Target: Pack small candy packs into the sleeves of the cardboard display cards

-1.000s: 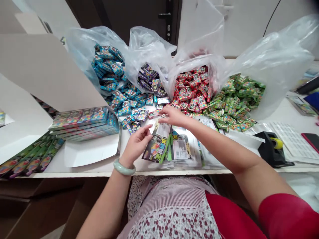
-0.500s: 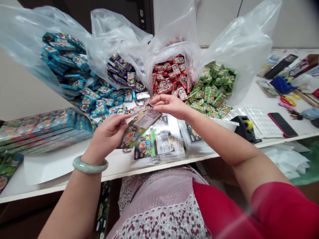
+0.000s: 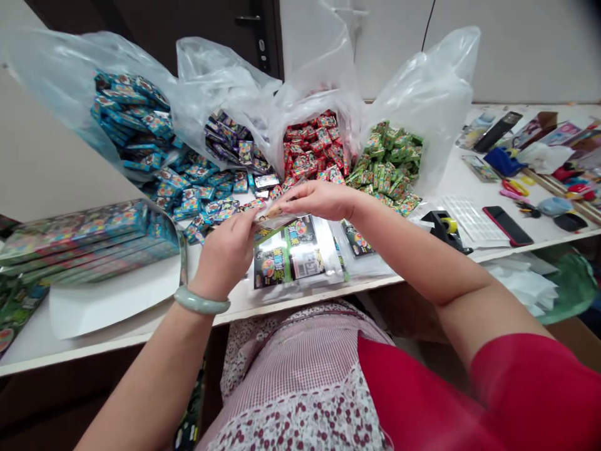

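Between my hands is a printed plastic bag point(image 3: 273, 215), dark and clear in parts, seen nearly edge-on. My left hand point(image 3: 228, 252), a pale green bangle at its wrist, grips the near left end with closed fingers. My right hand point(image 3: 320, 199) pinches the far right edge; its fingertips partly hide the bag. Under them lies a stack of flat printed bags point(image 3: 307, 262) with black, green and clear panels. Just beyond my hands, small blue packets point(image 3: 190, 202) and red packets point(image 3: 307, 147) spill toward me. Whether anything is inside the held bag cannot be made out.
Clear sacks hold blue, purple point(image 3: 230, 141), red and green packets point(image 3: 389, 160) along the back. Packed rows of packets point(image 3: 89, 235) stand at the left. A tape dispenser point(image 3: 446, 230), a phone point(image 3: 508, 225) and scissors point(image 3: 514, 188) lie right. The table's front edge point(image 3: 225, 318) is close.
My left hand has moved right, closer to my right hand. The held bag has tilted from a broad face to nearly edge-on. The camera view has shifted slightly.
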A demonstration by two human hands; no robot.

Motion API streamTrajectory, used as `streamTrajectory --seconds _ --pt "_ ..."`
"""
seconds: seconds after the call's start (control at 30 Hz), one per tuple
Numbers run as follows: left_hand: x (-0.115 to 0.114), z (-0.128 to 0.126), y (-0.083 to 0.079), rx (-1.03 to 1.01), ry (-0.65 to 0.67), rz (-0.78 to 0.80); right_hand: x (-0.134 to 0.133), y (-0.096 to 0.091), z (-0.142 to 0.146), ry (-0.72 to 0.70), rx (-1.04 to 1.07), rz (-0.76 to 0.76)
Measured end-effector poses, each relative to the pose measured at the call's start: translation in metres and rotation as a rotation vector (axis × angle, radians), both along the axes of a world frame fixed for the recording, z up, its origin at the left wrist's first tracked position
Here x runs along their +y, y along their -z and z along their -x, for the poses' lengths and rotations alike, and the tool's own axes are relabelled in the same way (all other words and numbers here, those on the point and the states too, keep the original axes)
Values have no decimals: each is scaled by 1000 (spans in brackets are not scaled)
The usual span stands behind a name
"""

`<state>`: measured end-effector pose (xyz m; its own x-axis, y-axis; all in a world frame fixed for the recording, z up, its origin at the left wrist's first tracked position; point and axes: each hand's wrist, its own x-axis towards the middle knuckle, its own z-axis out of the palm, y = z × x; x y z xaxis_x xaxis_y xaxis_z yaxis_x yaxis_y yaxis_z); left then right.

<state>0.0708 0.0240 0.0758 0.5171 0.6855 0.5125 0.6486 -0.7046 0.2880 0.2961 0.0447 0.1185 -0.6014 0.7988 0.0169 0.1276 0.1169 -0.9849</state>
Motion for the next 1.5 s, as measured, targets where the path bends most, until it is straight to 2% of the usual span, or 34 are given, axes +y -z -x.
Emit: streamTrajectory --seconds 0.1,0.2,0.27,0.33,0.4,0.47,0.57,0.63,0.7,0.77,0.87,0.97,1.03,1.17,1.27,1.33,1.43,1.5 --pt "-3 11 3 -169 -1 62 -8 -17 12 28 -123 -171" --pt "-8 20 6 -390 -70 233 -24 -24 20 303 -147 -427" --pt "-13 22 8 -576 -131 333 -36 -17 21 486 -67 -491" --pt "-18 17 9 -752 -139 438 -46 1 23 456 9 -372" --pt "-21 9 10 -882 -78 588 -52 24 26 288 73 -129" --pt "-19 0 13 -998 8 776 -53 45 29 207 133 77" --pt "-14 -7 19 -1166 83 1026 -47 64 31 321 209 191" --pt "-13 -7 23 -1134 95 1115 -41 71 28 436 237 201" --pt "-17 -5 29 -987 66 1131 -38 75 25 540 247 197" --pt "-23 -3 37 -889 15 1092 -38 79 24 582 261 199" --pt "-31 -3 50 -1023 -25 1102 -45 88 25 498 260 260" --pt "-31 -4 56 -1137 22 1330 -50 95 25 454 208 273" --pt "-25 -9 54 -1148 53 1407 -53 100 24 455 185 265" --pt "-2 -26 44 -1264 -25 1199 -58 105 21 386 196 313" --pt "6 -40 40 -1345 -11 1173 -66 108 16 460 178 289" --pt "5 -44 43 -1366 13 1217 -71 107 10 466 164 291" --pt "-7 -45 53 -1317 -8 1207 -72 101 -3 379 217 305" --pt "-17 -43 60 -1257 -22 1189 -68 94 -11 421 253 257"
